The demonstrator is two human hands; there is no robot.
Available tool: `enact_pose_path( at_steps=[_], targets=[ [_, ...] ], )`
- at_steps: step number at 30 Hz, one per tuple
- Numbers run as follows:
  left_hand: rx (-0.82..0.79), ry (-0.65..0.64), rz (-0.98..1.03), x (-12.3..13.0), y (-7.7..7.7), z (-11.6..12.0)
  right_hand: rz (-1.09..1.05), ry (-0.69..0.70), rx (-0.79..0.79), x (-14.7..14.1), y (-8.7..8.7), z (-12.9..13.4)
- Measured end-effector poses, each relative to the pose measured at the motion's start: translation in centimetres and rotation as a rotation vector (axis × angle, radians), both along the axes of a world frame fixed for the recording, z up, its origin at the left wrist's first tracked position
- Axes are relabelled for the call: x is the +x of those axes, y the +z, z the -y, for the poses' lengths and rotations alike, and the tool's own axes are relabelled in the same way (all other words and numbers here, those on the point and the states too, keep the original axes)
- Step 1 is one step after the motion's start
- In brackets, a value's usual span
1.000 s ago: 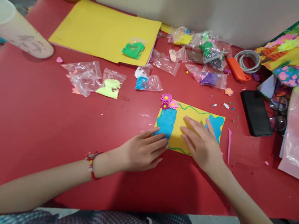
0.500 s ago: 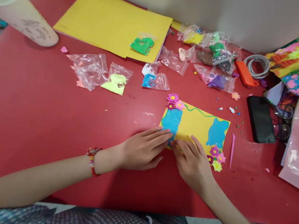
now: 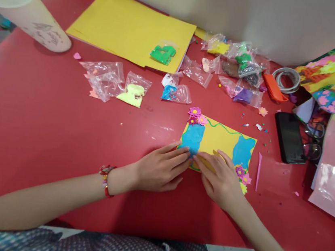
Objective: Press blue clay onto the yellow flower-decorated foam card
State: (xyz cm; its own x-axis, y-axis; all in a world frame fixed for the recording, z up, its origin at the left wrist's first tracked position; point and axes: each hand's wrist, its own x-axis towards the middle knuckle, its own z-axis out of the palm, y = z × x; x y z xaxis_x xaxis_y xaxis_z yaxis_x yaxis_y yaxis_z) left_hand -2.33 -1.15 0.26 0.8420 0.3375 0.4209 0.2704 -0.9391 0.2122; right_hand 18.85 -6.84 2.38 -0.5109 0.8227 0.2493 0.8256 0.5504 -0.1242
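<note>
A yellow card lies on the red table, tilted slightly, with clay flowers at two opposite corners and a thin green wavy line along its edges. On its left side is a blue clay patch; another blue patch is on the right. My left hand lies with fingers stretched across the lower part of the left patch. My right hand is over the card's lower edge, fingers extended, its fingertips touching the same patch near the left fingertips. Neither hand visibly grips anything.
Bags of coloured clay lie behind the card. A pink modelling tool, a phone and glasses are on the right. Yellow sheets and a tall white cup stand at the back left.
The view has shifted slightly. My right hand has moved a little over the card, its fingertips staying near the left patch; my left hand stays almost in place.
</note>
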Motion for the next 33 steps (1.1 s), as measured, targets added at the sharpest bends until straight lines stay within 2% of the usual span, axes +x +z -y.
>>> enact_pose_path(
  at_steps=[5,10,14,19,23,28,30,33],
  targets=[
    [-0.01,-0.007,-0.066,0.0,-0.2,0.2,0.082,-0.007,0.053,-0.6,-0.3,0.0],
    [-0.025,0.012,-0.072,0.0,-0.1,0.4,-0.041,-0.029,-0.052,0.0,0.3,-0.5],
    [-0.012,0.01,-0.087,0.0,-0.7,0.5,-0.094,-0.097,-0.114,0.7,0.0,-1.2],
    [0.001,-0.005,-0.085,0.0,-1.1,0.3,0.092,-0.034,0.013,0.6,-0.5,-2.1],
    [0.008,-0.023,-0.094,0.2,-0.7,-0.1,0.12,0.001,0.074,-0.1,-0.6,-2.4],
    [-0.011,-0.035,-0.147,0.3,-0.7,-0.2,0.064,-0.071,-0.036,-0.1,-0.5,-2.6],
    [-0.034,-0.035,-0.141,-0.2,-0.8,-0.5,-0.011,-0.13,-0.059,1.0,-0.1,-2.8],
    [-0.108,-0.017,-0.14,-1.2,-0.3,-1.6,-0.093,-0.294,-0.037,3.7,0.1,-2.9]
  ],
)
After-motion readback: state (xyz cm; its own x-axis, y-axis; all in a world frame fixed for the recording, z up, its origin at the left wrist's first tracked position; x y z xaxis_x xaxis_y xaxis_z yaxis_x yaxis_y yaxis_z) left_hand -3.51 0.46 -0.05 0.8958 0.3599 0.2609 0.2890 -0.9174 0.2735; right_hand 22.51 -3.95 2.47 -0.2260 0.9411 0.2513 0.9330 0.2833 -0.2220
